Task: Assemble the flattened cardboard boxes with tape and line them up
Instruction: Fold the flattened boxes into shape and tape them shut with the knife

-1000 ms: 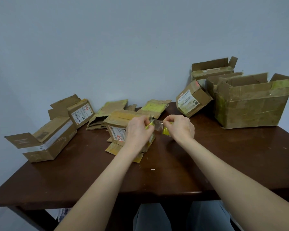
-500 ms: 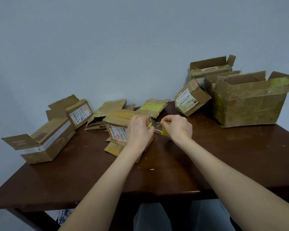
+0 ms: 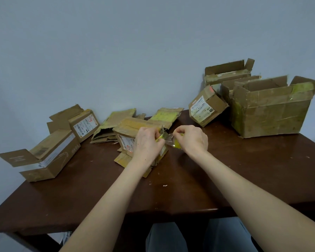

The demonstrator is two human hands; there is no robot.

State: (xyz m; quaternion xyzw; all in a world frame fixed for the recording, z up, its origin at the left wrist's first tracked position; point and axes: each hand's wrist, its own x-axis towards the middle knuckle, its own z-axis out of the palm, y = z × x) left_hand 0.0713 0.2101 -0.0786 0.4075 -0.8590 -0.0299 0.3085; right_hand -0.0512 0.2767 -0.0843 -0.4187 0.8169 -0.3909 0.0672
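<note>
Pinching: left hand (image 3: pixel 149 144) and right hand (image 3: pixel 191 140) each hold one end of a short clear tape strip with yellow patches (image 3: pixel 168 140).
Tape axis: left to right, slightly down toward the right.
Box: small brown labelled cardboard box (image 3: pixel 129 128), middle of dark wooden table (image 3: pixel 244 170), just behind the left hand.

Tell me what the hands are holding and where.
A strip of clear tape, stretched between them: the left hand pinches one end beside the box, the right hand the other.
</note>
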